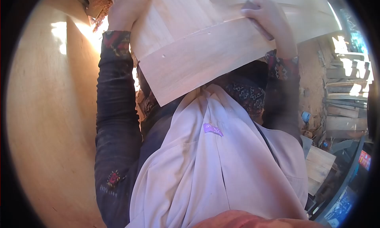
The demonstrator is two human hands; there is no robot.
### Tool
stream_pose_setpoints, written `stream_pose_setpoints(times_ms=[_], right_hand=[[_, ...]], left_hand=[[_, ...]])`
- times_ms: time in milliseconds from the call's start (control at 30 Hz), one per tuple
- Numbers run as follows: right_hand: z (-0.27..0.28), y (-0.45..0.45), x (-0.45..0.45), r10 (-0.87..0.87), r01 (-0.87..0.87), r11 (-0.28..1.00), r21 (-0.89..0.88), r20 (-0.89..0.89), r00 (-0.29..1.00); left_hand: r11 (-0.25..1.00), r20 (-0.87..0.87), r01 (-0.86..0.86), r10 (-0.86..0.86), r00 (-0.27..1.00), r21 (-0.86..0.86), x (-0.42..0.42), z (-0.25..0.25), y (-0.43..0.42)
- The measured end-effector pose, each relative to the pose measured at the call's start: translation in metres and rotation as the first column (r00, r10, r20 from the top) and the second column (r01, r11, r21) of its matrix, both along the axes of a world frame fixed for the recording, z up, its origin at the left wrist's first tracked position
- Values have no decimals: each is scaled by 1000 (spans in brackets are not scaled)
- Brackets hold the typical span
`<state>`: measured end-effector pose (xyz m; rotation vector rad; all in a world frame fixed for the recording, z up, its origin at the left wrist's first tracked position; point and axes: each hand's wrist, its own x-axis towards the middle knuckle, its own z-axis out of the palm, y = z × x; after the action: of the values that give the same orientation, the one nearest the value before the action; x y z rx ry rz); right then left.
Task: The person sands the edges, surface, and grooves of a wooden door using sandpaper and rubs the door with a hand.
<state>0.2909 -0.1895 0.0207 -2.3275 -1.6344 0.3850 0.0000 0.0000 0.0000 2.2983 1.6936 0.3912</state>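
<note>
Right hand [273, 20] grips a thin brown strip [262, 29] over a pale flat wooden panel [184, 28]; left hand [126, 12], grip unclear, is by its left edge.

- Brown floor [312, 70] on the right, strewn with small scraps.
- Wooden pieces [344, 89] lie piled along its far right side.
- A small blue object [305, 117] sits nearer, left of the pile.
</note>
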Motion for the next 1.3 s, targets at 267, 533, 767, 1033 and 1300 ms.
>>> stream_pose_setpoints(times_ms=[267, 533, 767, 1033, 1300], right_hand=[[-28, -54, 11, -209, 382, 856, 349, -443, 872], [-10, -53, -14, -285, 358, 815, 456, -223, 932], [-16, -55, -16, -262, 368, 777, 511, -269, 927], [-17, -53, -12, -262, 363, 782, 506, -262, 929], [-13, -55, -16, -278, 372, 790, 487, -256, 926]], left_hand=[[980, 172, 167, -184, 968, 113, -20, -9, -6], [117, 113, -134, -993, -31, 984, -127, 164, -135], [-226, -225, -21, -955, -192, 974, -135, 258, -236], [-231, -124, 248, -915, -384, 941, -157, 280, -257], [-42, 131, 525, -948, -288, 850, -141, 255, -235]])
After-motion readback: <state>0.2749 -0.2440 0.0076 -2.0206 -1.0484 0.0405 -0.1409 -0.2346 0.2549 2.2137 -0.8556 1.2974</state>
